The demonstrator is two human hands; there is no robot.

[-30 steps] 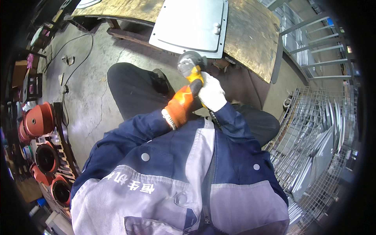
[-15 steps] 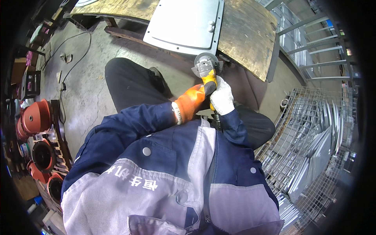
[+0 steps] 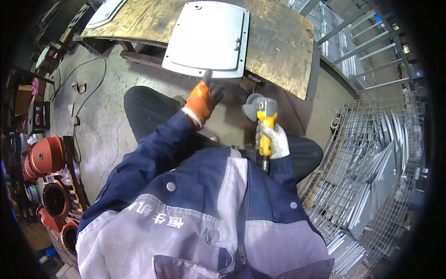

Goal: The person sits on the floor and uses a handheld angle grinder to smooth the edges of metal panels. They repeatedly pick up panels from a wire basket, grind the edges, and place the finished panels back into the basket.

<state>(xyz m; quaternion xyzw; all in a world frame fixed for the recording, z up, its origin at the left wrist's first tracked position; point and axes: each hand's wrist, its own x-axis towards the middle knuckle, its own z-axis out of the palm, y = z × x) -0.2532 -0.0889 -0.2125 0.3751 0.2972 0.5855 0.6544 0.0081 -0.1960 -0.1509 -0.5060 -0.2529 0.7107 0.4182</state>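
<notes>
My right hand (image 3: 278, 140), in a white glove, grips a yellow angle grinder (image 3: 266, 124) by its body. The grinder's head and disc (image 3: 251, 107) point away from me, and it is held above my right leg. My left hand (image 3: 203, 101), in an orange glove with dark fingers, is empty. Its fingers are spread, and the tips reach up to the near edge of a pale grey metal panel (image 3: 206, 39); whether they touch it I cannot tell. The panel has a raised middle, a rim with holes and two small knobs on its right side.
The panel lies on a worn wooden bench (image 3: 281, 51), slightly over its near edge. Another pale panel (image 3: 104, 13) is at the far left. To my right stands a wire basket (image 3: 339, 153) of flat metal pieces. Orange-red round castings (image 3: 49, 155) and a floor cable (image 3: 95, 76) are at left.
My left hand has let go of the grinder and moved up and left to the panel's edge. My right hand has lowered the grinder slightly toward me and to the right.
</notes>
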